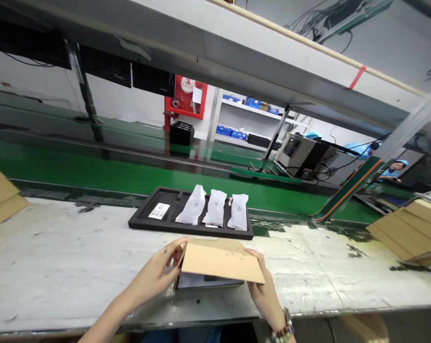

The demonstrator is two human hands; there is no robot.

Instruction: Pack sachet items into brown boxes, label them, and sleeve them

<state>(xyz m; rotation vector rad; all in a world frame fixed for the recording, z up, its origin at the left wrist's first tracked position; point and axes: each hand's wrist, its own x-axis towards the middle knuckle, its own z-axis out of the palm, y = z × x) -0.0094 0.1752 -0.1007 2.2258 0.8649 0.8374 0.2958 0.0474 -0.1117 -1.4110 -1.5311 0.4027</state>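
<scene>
A person is handling a cardboard box (215,263), which is resting on a scuffed, pale surface (75,267), its lid (233,269) slanting up at the front and exposing a grey-and-dark interior. The left hand (167,267) is grasping the box's left side; the right hand (261,283) — a beaded bracelet (282,334) circling its wrist — is grasping the lid's right corner, so each grip is holding on. Just beyond the box, a black tray (140,223) is carrying three white pouches (215,208) and a printed label (159,211). Brown cardboard is lying well left (1,197) and well right (411,231) of the box. Farther beyond the box — past the tray — a green strip (111,174) is running crosswise.
</scene>
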